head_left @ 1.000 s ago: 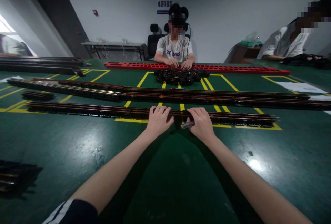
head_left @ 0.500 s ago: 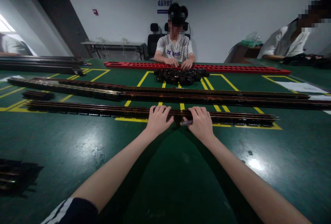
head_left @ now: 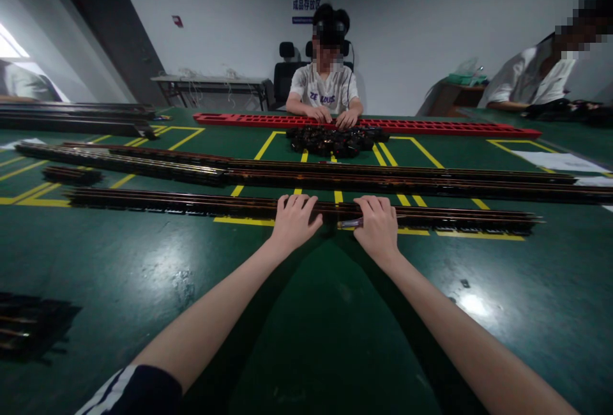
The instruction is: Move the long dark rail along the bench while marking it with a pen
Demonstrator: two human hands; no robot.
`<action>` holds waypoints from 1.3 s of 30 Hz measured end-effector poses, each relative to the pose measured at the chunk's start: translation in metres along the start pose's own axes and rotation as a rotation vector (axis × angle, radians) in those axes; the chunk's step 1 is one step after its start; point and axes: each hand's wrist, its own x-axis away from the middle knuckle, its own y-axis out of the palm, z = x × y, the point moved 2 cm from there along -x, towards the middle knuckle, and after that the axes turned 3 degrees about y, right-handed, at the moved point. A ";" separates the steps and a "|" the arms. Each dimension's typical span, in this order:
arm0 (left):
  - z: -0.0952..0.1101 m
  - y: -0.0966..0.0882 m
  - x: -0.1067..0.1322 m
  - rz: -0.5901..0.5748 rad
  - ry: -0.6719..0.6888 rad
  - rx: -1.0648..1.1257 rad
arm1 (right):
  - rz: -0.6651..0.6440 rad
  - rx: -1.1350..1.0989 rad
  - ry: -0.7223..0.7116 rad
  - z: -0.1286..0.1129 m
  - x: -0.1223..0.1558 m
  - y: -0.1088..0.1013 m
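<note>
A long, dark strip bundle (head_left: 230, 206) with thin copper-coloured lines lies crosswise on the green table. My left hand (head_left: 295, 218) grips it left of the middle, fingers curled over the far side and thumb toward the centre. My right hand (head_left: 377, 223) is on the same bundle a little farther right, its fingers also bent over it. A slim pen-like tool (head_left: 350, 224) with a purplish handle pokes out leftward from under my right thumb; its exact kind is unclear. Between my hands a short, dark stretch of the bundle shows.
Beyond lie more long dark strips (head_left: 407, 179), a short dark piece (head_left: 71, 176) and a pile of black parts (head_left: 335, 141). A person (head_left: 325, 92) works at a red slotted rail (head_left: 440, 126). Dark strips (head_left: 33, 329) sit at near left, paper (head_left: 558, 161) at right.
The dark strip bundle has slid to the right. My right hand has shifted slightly right with the tool, while my left hand stays nearly in place.
</note>
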 end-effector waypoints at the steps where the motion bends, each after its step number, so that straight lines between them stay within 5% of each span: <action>1: 0.000 0.000 0.000 0.000 0.001 0.005 | 0.003 -0.002 0.003 0.001 0.000 0.000; 12: 0.001 -0.001 0.000 0.003 0.004 0.003 | 0.027 -0.058 -0.102 0.001 0.000 0.000; 39: 0.000 0.000 0.000 -0.010 -0.002 0.004 | 0.039 0.000 -0.039 0.003 0.001 0.002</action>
